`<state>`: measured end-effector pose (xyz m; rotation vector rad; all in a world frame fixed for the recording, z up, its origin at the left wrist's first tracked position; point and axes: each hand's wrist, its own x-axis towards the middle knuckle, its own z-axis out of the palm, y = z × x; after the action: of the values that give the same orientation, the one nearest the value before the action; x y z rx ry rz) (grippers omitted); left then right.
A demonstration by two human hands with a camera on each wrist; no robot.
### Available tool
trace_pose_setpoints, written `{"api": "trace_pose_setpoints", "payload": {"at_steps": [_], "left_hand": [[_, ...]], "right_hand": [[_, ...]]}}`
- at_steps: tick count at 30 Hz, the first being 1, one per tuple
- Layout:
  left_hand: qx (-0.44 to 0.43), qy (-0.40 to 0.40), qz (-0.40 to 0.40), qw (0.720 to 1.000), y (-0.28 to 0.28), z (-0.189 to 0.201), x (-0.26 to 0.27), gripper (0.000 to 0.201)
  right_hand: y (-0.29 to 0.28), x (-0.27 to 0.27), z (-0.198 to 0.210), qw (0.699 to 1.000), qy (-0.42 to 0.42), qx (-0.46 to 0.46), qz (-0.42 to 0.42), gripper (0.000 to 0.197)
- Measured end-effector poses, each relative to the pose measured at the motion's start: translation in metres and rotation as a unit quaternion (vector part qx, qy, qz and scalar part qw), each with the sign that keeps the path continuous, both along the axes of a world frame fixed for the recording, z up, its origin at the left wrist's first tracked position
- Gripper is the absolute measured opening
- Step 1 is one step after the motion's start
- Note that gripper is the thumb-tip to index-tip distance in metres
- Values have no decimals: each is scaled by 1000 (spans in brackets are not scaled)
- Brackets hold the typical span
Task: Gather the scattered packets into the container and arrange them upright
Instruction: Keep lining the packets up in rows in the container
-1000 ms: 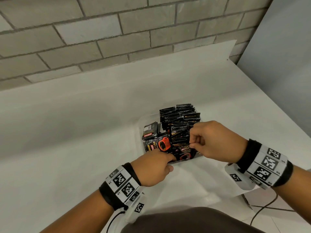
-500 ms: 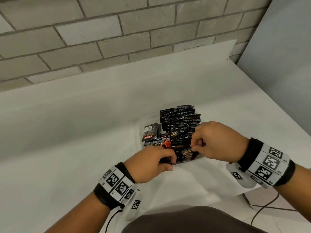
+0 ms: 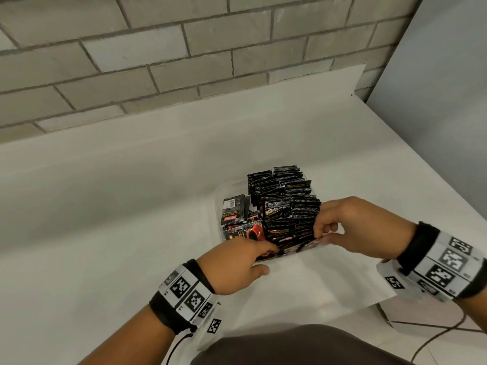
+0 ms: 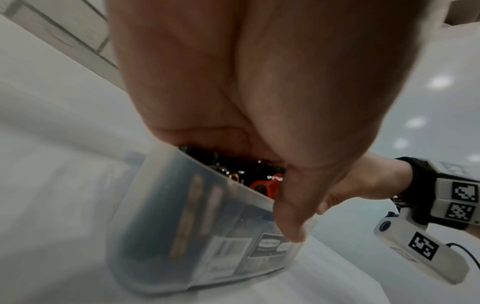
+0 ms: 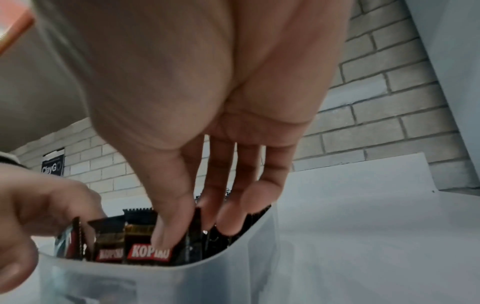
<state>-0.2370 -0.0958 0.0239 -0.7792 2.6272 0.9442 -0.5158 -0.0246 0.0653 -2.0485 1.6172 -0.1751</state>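
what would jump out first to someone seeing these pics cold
The clear container on the white counter, crammed with black packets standing on edge in rows. Both hands work at its near edge: the right hand dips its fingers among the packets, the left hand at the near-left corner.

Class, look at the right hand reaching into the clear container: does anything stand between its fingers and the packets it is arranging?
Nothing visible does. The right hand is over the open top of the container, and its fingers already touch the packets. The left hand is at the near left corner, off to the side.
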Motion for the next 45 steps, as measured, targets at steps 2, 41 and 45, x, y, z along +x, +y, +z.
{"api": "trace_pose_setpoints", "payload": {"at_steps": [2, 41, 45], "left_hand": [[-5, 5, -12, 1000, 0, -1, -2, 49], [56, 41, 143, 987, -68, 58, 6, 48], [-21, -76, 66, 995, -64, 34, -23, 73]], "right_hand": [[-1, 1, -2, 999, 15, -28, 1, 20], [-28, 29, -16, 992, 24, -70, 105, 42], [-29, 28, -17, 992, 24, -72, 103, 42]]}}
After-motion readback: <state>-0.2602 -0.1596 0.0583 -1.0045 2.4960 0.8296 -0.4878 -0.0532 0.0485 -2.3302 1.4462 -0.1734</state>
